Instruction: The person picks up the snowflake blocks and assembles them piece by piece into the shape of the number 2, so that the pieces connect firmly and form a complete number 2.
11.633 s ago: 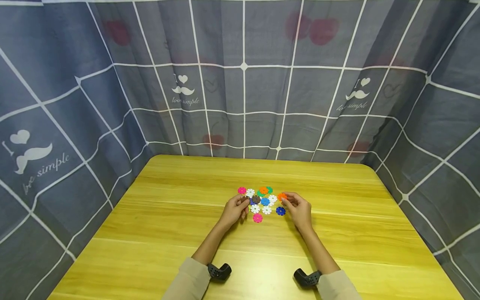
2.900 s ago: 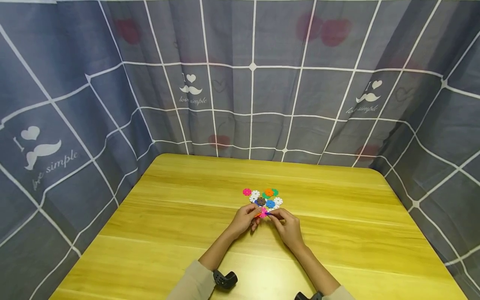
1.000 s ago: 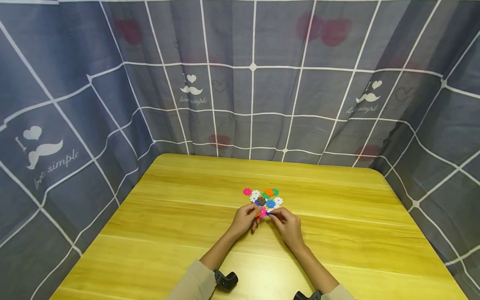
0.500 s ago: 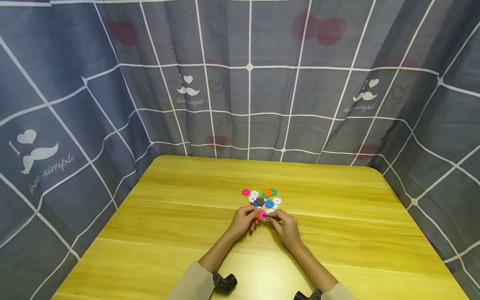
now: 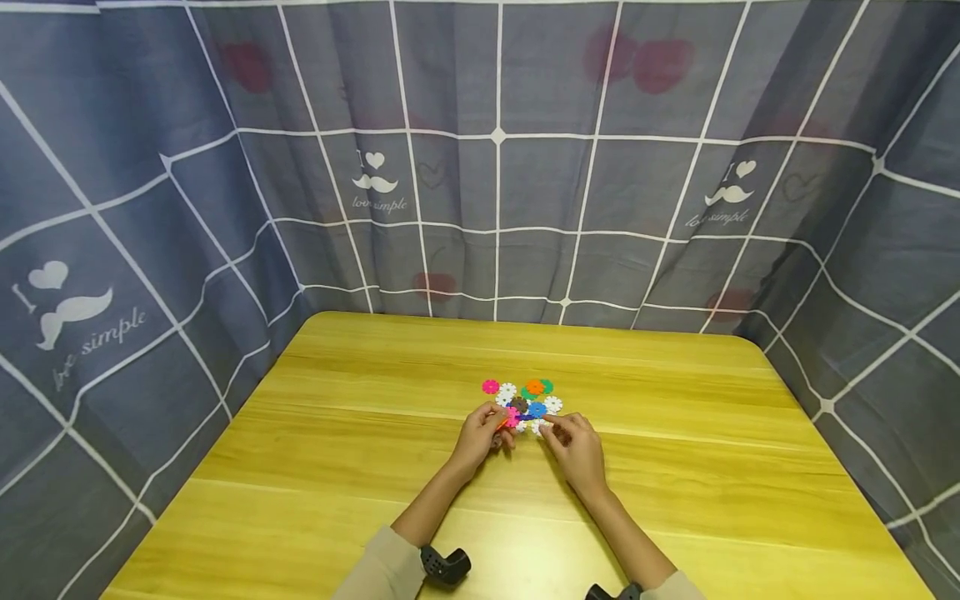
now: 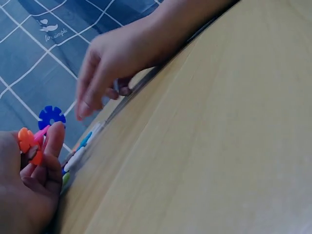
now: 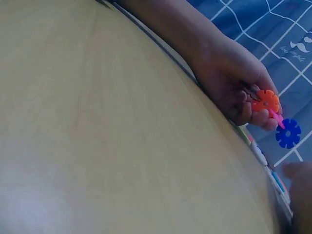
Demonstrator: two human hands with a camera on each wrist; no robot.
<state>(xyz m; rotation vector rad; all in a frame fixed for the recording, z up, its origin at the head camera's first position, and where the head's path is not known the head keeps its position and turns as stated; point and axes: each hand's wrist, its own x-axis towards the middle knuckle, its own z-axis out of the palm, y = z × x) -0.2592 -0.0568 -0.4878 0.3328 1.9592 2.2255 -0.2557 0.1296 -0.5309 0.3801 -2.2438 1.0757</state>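
Observation:
My left hand (image 5: 474, 442) pinches a small joined chain of notched plastic discs. In it, an orange disc (image 7: 266, 102) sits at the fingers, a pink disc (image 5: 512, 417) stands edge-on in the middle, and a dark blue disc (image 6: 51, 118) sticks out at the end. Something brown (image 6: 31, 153) shows by the orange one, partly hidden by the hand. Apart from the chain, my right hand (image 5: 579, 454) hovers to its right with fingers loosely bent and nothing visible in their grip. Its fingertips are close by a white disc (image 5: 538, 427) on the table.
Loose discs lie clustered just beyond the hands: a pink disc (image 5: 491, 387), an orange disc (image 5: 535, 387) over green ones, a brown disc (image 5: 519, 406), a light blue disc (image 5: 537, 409) and several white ones. The wooden table (image 5: 300, 500) is backed by a checked curtain (image 5: 457, 192).
Earlier the orange, pink and dark blue discs were separate; now they are joined. In the last half second my right hand let go of the dark blue disc and my left moved slightly left with the chain.

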